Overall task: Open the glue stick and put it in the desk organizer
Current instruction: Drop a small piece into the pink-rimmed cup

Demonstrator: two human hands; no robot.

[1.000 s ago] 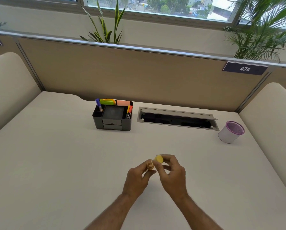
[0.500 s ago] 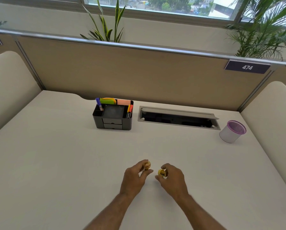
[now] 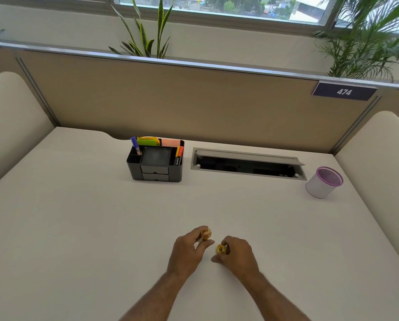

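A pale desk (image 3: 78, 228) fills the view, closed at the back by a tan partition (image 3: 193, 100) carrying a dark plate marked 474 (image 3: 344, 91), with plants (image 3: 147, 31) and a window beyond it. Near the desk's 6 o'clock edge two bare forearms reach in. The left hand (image 3: 187, 251) pinches the glue stick (image 3: 206, 234) between thumb and fingertips, its end turned up toward the camera so that mostly a round yellowish face shows. The right hand (image 3: 239, 254), just beside it at about 4 o'clock from the stick, is curled around the small yellow cap (image 3: 221, 249), held at the fingertips; cap and stick are apart, with a narrow gap of bare desk between them. Whether either hand rests on the desk or hangs just above it cannot be told. Well away at 11 o'clock from the hands stands the black desk organizer (image 3: 155, 176), near the partition, with small drawers in its front, a purple pen (image 3: 135, 145) in its left compartment, green and orange items at the back and orange markers (image 3: 179, 154) on its right side. At 3 o'clock from the organizer lies a long grey cable slot (image 3: 247, 164) set into the desk, and further right, near the 3 o'clock edge, a white mesh cup with a purple rim (image 3: 323, 185).
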